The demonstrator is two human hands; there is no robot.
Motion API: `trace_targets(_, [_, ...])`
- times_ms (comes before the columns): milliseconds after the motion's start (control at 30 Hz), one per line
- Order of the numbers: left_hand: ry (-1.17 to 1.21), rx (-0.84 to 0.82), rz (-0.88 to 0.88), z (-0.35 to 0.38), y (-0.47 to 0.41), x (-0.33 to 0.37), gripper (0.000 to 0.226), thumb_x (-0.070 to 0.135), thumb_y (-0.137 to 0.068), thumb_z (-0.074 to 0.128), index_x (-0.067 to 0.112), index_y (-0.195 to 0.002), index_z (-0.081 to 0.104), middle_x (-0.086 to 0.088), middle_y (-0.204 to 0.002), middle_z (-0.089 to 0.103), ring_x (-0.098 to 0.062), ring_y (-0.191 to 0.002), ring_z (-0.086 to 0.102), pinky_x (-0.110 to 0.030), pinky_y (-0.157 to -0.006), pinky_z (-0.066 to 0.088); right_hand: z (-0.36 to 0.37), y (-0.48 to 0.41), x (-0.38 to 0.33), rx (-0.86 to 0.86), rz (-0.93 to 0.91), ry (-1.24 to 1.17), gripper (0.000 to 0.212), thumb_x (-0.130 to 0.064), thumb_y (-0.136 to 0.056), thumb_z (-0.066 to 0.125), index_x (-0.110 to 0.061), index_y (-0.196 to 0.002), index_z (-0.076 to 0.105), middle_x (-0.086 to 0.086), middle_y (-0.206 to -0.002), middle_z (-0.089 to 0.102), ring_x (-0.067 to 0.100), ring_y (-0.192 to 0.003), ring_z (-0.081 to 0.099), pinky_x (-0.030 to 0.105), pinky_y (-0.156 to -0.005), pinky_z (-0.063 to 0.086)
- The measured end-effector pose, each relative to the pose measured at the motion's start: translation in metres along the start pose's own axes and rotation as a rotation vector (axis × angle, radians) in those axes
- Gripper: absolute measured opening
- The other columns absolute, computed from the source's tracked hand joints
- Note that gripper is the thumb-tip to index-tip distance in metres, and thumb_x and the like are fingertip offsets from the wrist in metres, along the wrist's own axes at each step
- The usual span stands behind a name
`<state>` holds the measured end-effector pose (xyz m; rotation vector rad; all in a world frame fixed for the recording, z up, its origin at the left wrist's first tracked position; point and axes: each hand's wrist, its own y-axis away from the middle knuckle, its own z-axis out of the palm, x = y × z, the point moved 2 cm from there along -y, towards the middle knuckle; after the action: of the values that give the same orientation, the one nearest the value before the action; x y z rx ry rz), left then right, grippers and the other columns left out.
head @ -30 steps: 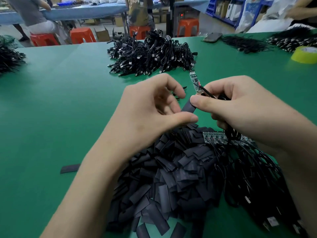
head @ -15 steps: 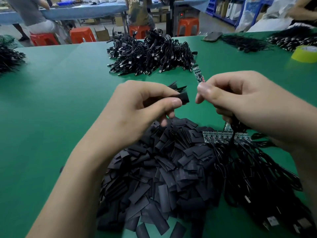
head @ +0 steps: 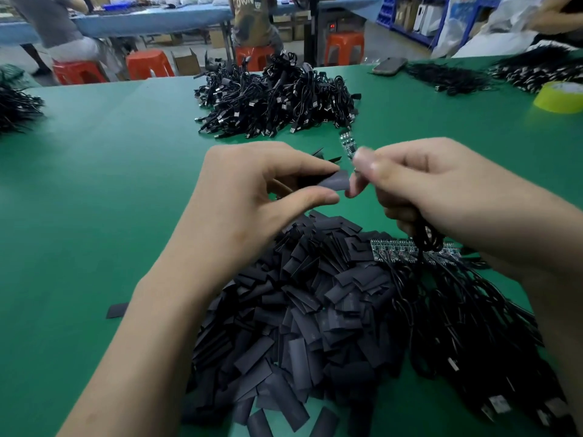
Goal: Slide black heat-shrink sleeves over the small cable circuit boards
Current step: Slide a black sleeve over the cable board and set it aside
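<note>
My left hand [head: 252, 197] pinches a flat black heat-shrink sleeve [head: 336, 181] between thumb and forefinger. My right hand [head: 432, 190] pinches a small green circuit board [head: 348, 146] on a black cable, its far end sticking out past my fingertips. The sleeve's end almost touches my right fingers. A big heap of loose black sleeves [head: 303, 310] lies on the green table below my hands. To its right lies a bundle of cables with a row of bare boards [head: 394, 249].
A pile of black USB cables [head: 277, 96] sits at the far middle of the green table [head: 94, 190]. A yellow tape roll [head: 558, 97] and a phone [head: 389, 65] lie at the far right. One stray sleeve [head: 117, 310] lies at left. People sit on orange stools behind.
My left hand has lifted the sleeve from beside my right thumb and turned it toward the board. My right hand has raised the board slightly.
</note>
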<state>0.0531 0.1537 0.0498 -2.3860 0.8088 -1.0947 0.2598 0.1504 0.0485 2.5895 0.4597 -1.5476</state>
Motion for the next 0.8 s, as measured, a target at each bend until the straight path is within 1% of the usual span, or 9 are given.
trace_targets(100, [0.044, 0.034, -0.060, -0.004, 0.001, -0.003, 0.024, 0.027, -0.083, 0.081, 0.025, -0.107, 0.079, 0.017, -0.095, 0.075, 0.000, -0.084, 0.072, -0.019, -0.079, 0.058, -0.008, 0.000, -0.001, -0.011, 0.010, -0.050, 0.046, -0.051, -0.104, 0.047, -0.019, -0.078, 0.068, -0.011, -0.056, 0.032, 0.013, -0.055, 0.032, 0.023, -0.052, 0.036])
trace_targets(167, [0.097, 0.055, -0.097, -0.007, 0.001, -0.005, 0.022, 0.026, -0.083, 0.081, 0.026, -0.105, 0.079, 0.017, -0.095, 0.076, -0.001, -0.084, 0.073, -0.022, -0.080, 0.060, -0.012, 0.001, -0.002, -0.073, -0.013, -0.004, 0.046, -0.050, -0.100, 0.051, -0.016, -0.071, 0.059, -0.008, -0.056, 0.031, 0.014, -0.055, 0.030, 0.019, -0.050, 0.034])
trace_targets(233, [0.128, 0.056, -0.112, -0.010, 0.001, -0.007, 0.020, 0.024, -0.083, 0.082, 0.025, -0.103, 0.080, 0.016, -0.094, 0.077, -0.003, -0.085, 0.074, -0.027, -0.081, 0.061, -0.013, 0.003, -0.005, -0.140, -0.041, 0.028, 0.046, -0.051, -0.096, 0.050, -0.014, -0.069, 0.054, 0.002, -0.060, 0.029, 0.021, -0.057, 0.028, 0.017, -0.050, 0.034])
trace_targets(333, [0.148, 0.046, -0.105, -0.011, 0.001, -0.006, 0.017, 0.022, -0.084, 0.082, 0.027, -0.100, 0.080, 0.017, -0.091, 0.078, -0.004, -0.084, 0.075, -0.028, -0.080, 0.062, -0.012, 0.006, -0.008, -0.192, -0.054, 0.081, 0.045, -0.052, -0.095, 0.048, -0.016, -0.067, 0.052, 0.013, -0.065, 0.028, 0.030, -0.061, 0.024, 0.021, -0.052, 0.032])
trace_targets(533, [0.165, 0.002, -0.089, -0.011, 0.001, -0.007, 0.017, 0.027, -0.083, 0.080, 0.032, -0.099, 0.079, 0.019, -0.091, 0.078, -0.003, -0.084, 0.074, -0.024, -0.078, 0.061, -0.012, 0.007, -0.011, -0.204, -0.067, 0.168, 0.043, -0.051, -0.093, 0.047, -0.018, -0.067, 0.054, -0.002, -0.057, 0.034, 0.019, -0.057, 0.031, 0.019, -0.050, 0.030])
trace_targets(600, [0.147, -0.018, -0.077, -0.010, 0.001, -0.007, 0.018, 0.028, -0.083, 0.080, 0.033, -0.100, 0.078, 0.020, -0.091, 0.077, 0.000, -0.085, 0.074, -0.020, -0.077, 0.059, -0.012, 0.007, -0.012, -0.204, -0.074, 0.219, 0.043, -0.052, -0.093, 0.046, -0.019, -0.067, 0.054, -0.004, -0.056, 0.035, 0.017, -0.056, 0.031, 0.025, -0.051, 0.030])
trace_targets(700, [0.089, -0.062, -0.057, -0.009, 0.000, -0.008, 0.021, 0.029, -0.082, 0.081, 0.030, -0.103, 0.080, 0.021, -0.091, 0.076, 0.001, -0.086, 0.072, -0.013, -0.073, 0.054, -0.010, 0.008, -0.011, -0.208, -0.054, 0.284, 0.044, -0.056, -0.092, 0.045, -0.019, -0.070, 0.055, -0.004, -0.057, 0.035, 0.020, -0.056, 0.031, 0.044, -0.055, 0.028])
trace_targets(733, [0.068, -0.082, -0.052, -0.010, 0.000, -0.008, 0.022, 0.030, -0.082, 0.081, 0.029, -0.104, 0.080, 0.020, -0.091, 0.075, -0.002, -0.085, 0.071, -0.013, -0.071, 0.052, -0.010, 0.008, -0.011, -0.211, -0.049, 0.305, 0.046, -0.058, -0.092, 0.045, -0.019, -0.071, 0.056, -0.003, -0.057, 0.035, 0.020, -0.055, 0.030, 0.046, -0.054, 0.028])
trace_targets(800, [0.051, -0.142, -0.047, -0.011, 0.000, -0.008, 0.024, 0.031, -0.081, 0.081, 0.028, -0.105, 0.081, 0.017, -0.089, 0.076, -0.008, -0.082, 0.072, -0.014, -0.068, 0.051, -0.011, 0.008, -0.011, -0.212, -0.050, 0.361, 0.051, -0.064, -0.094, 0.045, -0.018, -0.075, 0.056, -0.006, -0.055, 0.033, 0.014, -0.051, 0.029, 0.040, -0.049, 0.027])
